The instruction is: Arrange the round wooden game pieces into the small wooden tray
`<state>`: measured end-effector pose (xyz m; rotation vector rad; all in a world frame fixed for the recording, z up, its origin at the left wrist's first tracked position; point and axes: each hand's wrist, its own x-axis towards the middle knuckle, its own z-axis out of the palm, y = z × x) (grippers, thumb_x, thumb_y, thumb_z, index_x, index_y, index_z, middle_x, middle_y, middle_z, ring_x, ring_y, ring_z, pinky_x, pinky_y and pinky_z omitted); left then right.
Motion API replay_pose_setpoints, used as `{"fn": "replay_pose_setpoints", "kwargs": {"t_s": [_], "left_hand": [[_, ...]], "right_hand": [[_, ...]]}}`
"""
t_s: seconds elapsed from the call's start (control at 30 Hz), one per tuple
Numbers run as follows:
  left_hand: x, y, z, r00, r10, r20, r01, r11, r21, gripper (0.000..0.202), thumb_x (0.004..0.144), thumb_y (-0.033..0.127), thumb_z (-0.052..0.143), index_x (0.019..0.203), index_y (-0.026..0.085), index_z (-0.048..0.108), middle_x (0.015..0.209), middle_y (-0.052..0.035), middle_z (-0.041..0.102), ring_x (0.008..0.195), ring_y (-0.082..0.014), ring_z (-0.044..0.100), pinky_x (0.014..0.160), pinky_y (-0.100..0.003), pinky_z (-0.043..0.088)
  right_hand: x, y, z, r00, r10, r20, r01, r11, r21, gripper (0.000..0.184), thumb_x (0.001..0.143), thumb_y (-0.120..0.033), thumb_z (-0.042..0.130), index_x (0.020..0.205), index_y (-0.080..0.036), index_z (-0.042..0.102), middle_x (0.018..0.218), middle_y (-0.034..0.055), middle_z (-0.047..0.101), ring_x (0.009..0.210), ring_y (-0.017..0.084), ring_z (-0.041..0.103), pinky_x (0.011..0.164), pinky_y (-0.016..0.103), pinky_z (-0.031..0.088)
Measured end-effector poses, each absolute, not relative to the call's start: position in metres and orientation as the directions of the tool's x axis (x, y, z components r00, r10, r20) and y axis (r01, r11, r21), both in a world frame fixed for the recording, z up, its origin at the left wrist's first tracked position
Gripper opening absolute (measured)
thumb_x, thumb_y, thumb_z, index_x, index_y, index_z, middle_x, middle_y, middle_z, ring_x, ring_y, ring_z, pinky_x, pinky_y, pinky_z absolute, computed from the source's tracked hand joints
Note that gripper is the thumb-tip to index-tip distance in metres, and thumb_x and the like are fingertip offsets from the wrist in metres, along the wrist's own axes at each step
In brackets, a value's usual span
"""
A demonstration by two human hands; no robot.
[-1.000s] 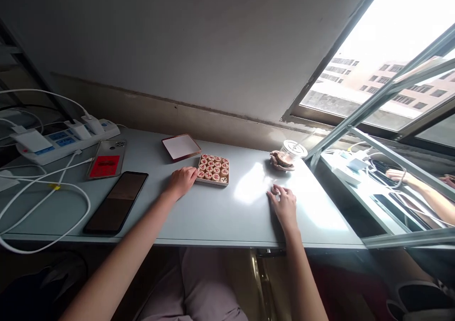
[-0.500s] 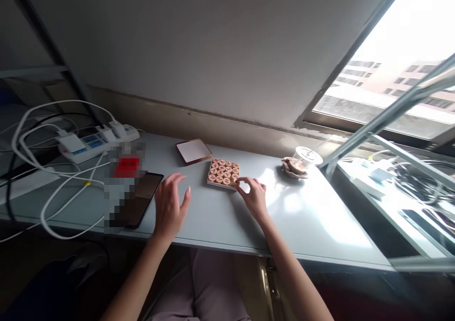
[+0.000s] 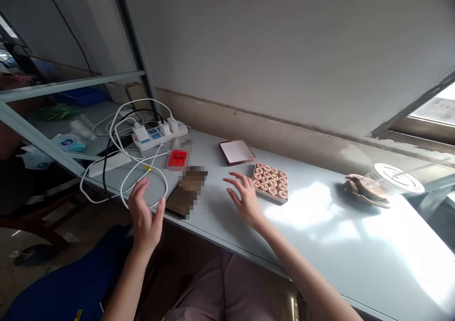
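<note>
Round wooden Chinese chess pieces (image 3: 273,190) with red characters sit in rows in a shallow box (image 3: 265,196) on the desk. My right hand (image 3: 248,201) is beside the box's left side, fingers apart and holding nothing. Behind it lies the box lid (image 3: 237,151), turned up so its white inside shows. My left hand (image 3: 145,219) hovers near the desk's front edge, fingers spread and holding nothing, close to a white cable (image 3: 166,184). Between the hands lies a flat dark object (image 3: 183,198), partly blurred out by pixelation.
A white power strip (image 3: 149,138) with plugs and looping cables stands at the left back. Near it is a pixelated red item (image 3: 177,159). A clear plastic cup (image 3: 396,178) lies tilted by a brown crumpled object (image 3: 364,190) at the right. A metal frame (image 3: 74,87) borders the left.
The view has turned left. My right hand has let go of the chess piece at the box's near right corner and moved to the box's left side. My left hand has shifted left, still open.
</note>
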<state>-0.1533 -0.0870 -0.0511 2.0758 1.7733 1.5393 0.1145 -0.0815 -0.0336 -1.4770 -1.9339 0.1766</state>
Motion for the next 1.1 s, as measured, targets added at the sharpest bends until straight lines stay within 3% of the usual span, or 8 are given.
{"fn": "replay_pose_setpoints", "kwargs": {"t_s": [0.1,0.2,0.4,0.67,1.1], "left_hand": [[-0.175,-0.057,-0.043,0.052,0.830,0.555,0.757,-0.395,0.520,0.038,0.094,0.037,0.034,0.130,0.024,0.039,0.141,-0.0085,0.040,0.138,-0.0251,0.023,0.113,-0.049,0.018],[-0.194,-0.027,-0.045,0.183,0.897,0.403,0.777,-0.383,0.499,0.039,0.096,0.040,0.026,0.128,0.027,0.042,0.144,-0.0043,0.039,0.140,-0.0239,0.019,0.113,-0.053,0.010],[-0.201,0.002,-0.065,0.237,0.943,0.235,0.877,-0.312,0.367,0.050,0.095,0.046,0.025,0.140,0.026,0.031,0.148,-0.0042,0.032,0.141,-0.0242,0.016,0.113,-0.052,0.015],[-0.196,0.003,-0.063,0.239,0.957,0.161,0.941,-0.269,0.203,0.052,0.095,0.045,0.024,0.143,0.025,0.027,0.150,-0.0016,0.027,0.141,-0.0227,0.016,0.113,-0.048,0.019],[-0.197,0.006,-0.065,0.224,0.960,0.166,0.949,-0.253,0.186,0.053,0.094,0.048,0.026,0.143,0.029,0.027,0.149,0.0017,0.030,0.139,-0.0244,0.020,0.112,-0.046,0.022]], "right_hand": [[0.081,-0.049,-0.040,-0.217,0.900,0.377,0.755,0.400,-0.520,0.034,0.096,-0.037,0.033,0.123,-0.034,0.054,0.137,0.0021,0.042,0.123,0.023,0.038,0.099,0.043,0.038],[0.065,-0.028,-0.046,-0.251,0.895,0.368,0.740,0.423,-0.523,0.036,0.096,-0.038,0.031,0.121,-0.034,0.056,0.140,0.0014,0.038,0.130,0.023,0.030,0.104,0.045,0.034],[0.064,-0.017,-0.053,-0.295,0.910,0.290,0.738,0.410,-0.537,0.037,0.096,-0.039,0.030,0.125,-0.037,0.053,0.144,-0.0003,0.032,0.138,0.025,0.018,0.111,0.054,0.021],[0.062,-0.017,-0.046,-0.368,0.912,0.181,0.765,0.408,-0.498,0.035,0.096,-0.039,0.031,0.120,-0.041,0.057,0.146,-0.0050,0.028,0.139,0.026,0.015,0.111,0.060,0.013],[0.063,-0.013,-0.052,-0.309,0.936,0.171,0.805,0.353,-0.476,0.034,0.096,-0.036,0.034,0.123,-0.039,0.055,0.147,-0.0033,0.028,0.138,0.028,0.016,0.109,0.062,0.018]]}}
